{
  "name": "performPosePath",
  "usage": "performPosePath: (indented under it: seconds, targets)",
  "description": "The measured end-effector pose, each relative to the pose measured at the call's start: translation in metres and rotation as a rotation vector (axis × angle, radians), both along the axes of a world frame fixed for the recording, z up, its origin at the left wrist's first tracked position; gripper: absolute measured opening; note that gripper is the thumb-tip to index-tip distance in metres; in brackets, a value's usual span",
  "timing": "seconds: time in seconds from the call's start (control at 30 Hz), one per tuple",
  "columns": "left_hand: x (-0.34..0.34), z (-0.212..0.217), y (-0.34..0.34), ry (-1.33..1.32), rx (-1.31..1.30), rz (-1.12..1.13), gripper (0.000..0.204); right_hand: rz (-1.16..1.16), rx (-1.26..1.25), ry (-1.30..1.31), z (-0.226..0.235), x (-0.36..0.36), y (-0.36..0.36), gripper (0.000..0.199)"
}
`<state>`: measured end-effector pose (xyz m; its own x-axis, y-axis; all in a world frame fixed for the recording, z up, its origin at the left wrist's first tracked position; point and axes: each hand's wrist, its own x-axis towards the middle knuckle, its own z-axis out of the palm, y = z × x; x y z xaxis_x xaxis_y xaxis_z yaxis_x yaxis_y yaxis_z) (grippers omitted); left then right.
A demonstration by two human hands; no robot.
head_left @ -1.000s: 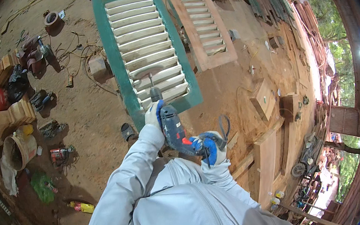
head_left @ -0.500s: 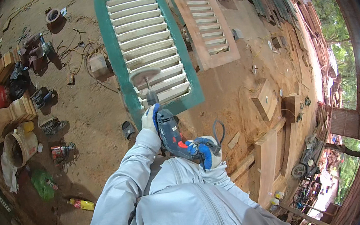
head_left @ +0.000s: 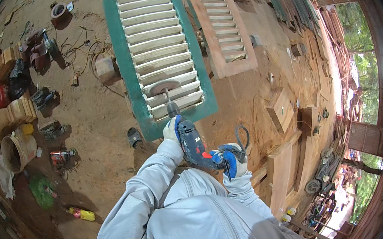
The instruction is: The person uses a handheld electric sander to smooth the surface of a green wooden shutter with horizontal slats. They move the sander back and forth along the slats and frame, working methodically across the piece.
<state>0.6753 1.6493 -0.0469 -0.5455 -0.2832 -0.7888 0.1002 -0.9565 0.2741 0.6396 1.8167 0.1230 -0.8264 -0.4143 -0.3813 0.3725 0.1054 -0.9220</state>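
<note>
Both gloved hands grip a blue power drill: the left hand wraps its front body, the right hand closes on the rear handle (cord looping behind it). The drill's long axis points away from the person toward the green louvred shutter, its sanding disc resting against the lower slats, the left hand nearer the shutter.

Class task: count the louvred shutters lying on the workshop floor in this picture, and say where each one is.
2. The green-framed shutter lies ahead of the hands, under the drill's sanding disc. The bare wooden shutter lies just to its right. The timber stacks farther right may hide others.
</note>
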Motion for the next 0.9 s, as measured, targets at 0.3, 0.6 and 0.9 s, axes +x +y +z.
performPosePath:
  seconds: [0.3,0.6,0.9]
  targets:
    - [-0.003,-0.083,0.049,0.127,0.087,0.125,0.026,0.102,0.121,-0.092,0.011,-0.020,0.004,0.018]
    - [0.002,-0.116,0.048,-0.011,-0.784,-0.274,0.021,0.061,0.169,-0.098,0.000,0.000,0.007,0.020]
    - [-0.051,-0.088,0.056,0.208,0.290,-0.026,0.023,-0.072,0.132,-0.018,-0.010,-0.003,0.017,0.023]
